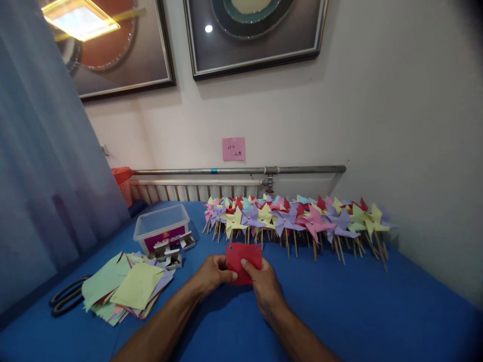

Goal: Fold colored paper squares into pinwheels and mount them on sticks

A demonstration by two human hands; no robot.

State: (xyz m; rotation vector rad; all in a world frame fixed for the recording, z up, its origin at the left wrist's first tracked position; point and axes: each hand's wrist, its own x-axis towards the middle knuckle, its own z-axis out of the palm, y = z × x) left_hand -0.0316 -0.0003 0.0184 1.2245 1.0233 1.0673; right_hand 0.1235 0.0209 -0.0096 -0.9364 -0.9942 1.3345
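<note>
Two bare hands meet over a blue table (pixel 377 311), gripping a red paper square (pixel 243 261) between them. The left hand (pixel 213 274) is curled closed on the sheet's left edge, thumb on top; the right hand (pixel 264 284) pinches its lower right side, thumb pressed to the face of the paper. The sheet is plain red, slightly creased or partly folded, with its upper corners standing up off the table just in front of the person.

Just beyond it, a long row of finished paper pinwheels (pixel 294 218) on thin wooden sticks lies along the far edge by the wall, in yellow, purple, pink, red, blue and green; they overlap too densely to count, but there are several dozen.

To the left lies one loose stack of coloured paper squares (pixel 128 289), green and yellow sheets on top. Behind it stands one clear plastic tub (pixel 162 226) with a purple label, with about three small open boxes (pixel 171 254) beside it. One pair of black-handled scissors (pixel 66 296) lies at the table's left edge.
</note>
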